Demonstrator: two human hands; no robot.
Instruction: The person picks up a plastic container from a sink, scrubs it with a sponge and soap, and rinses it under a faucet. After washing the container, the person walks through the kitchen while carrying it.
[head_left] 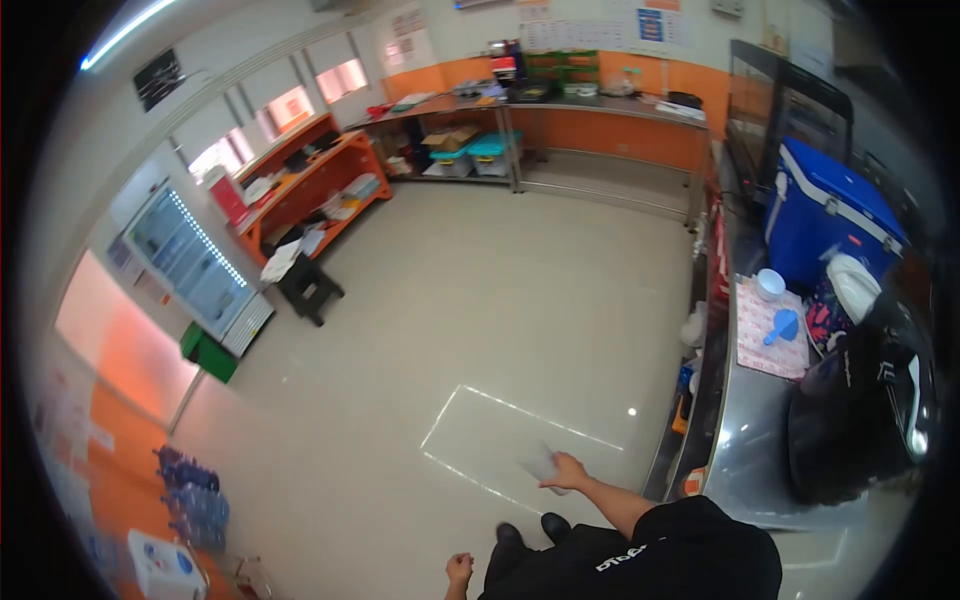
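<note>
My right hand (pixel 568 472) is out in front of my body over the floor, closed on a thin, see-through plastic piece (pixel 540 466). Blur hides exactly what kind of thing this is. Low in the view, beside my leg, hangs my left hand (pixel 460 568). Its fingers are curled in, and nothing shows in them. Both hands are away from the steel counter (pixel 745 440) on my right. On that counter are a blue scoop (pixel 783 326), a pale cup (pixel 769 285) and a black lidded container (pixel 850 420).
A blue cooler box (pixel 835 215) stands farther along the counter. To the left are a glass-door fridge (pixel 190 255), a green bin (pixel 208 352), a dark stool (pixel 308 290) and water bottles (pixel 195 505). Orange shelves (pixel 320 180) and a steel table (pixel 600 104) line the far side.
</note>
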